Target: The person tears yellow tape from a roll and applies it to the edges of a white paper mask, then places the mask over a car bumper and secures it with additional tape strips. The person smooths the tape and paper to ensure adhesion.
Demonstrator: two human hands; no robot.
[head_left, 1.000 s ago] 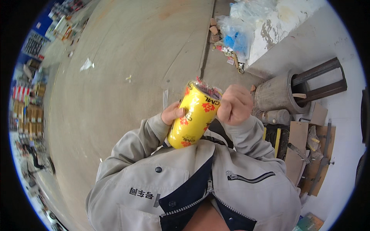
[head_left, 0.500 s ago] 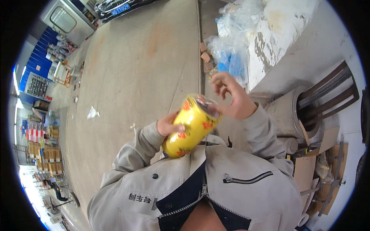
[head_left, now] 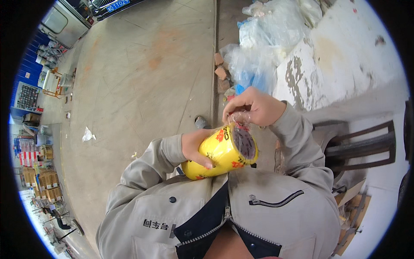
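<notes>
A yellow cylindrical pack (head_left: 210, 154) with red and black printing lies tilted against the front of my jacket, wrapped in clear plastic film. Its dark, round end faces right. My left hand (head_left: 196, 146) grips the side of the pack, thumb across the front; its other fingers are mostly hidden behind it. At the upper rim of the round end, my right hand (head_left: 254, 108) has its fingers closed on the crinkled plastic film (head_left: 239, 117), which is pulled up from the pack.
Clear and blue plastic bags (head_left: 258, 56) are heaped beside broken bricks (head_left: 221, 72) and a peeling white wall (head_left: 319, 73). A dark slatted metal frame (head_left: 362, 146) stands at right. Stacked boxes (head_left: 43, 183) are at far left; a car (head_left: 112, 6) is at the top.
My right hand has moved from above the pack's end to its rim and closed on the film, which now stands up. The pack has tilted flatter, its end turned more to the right.
</notes>
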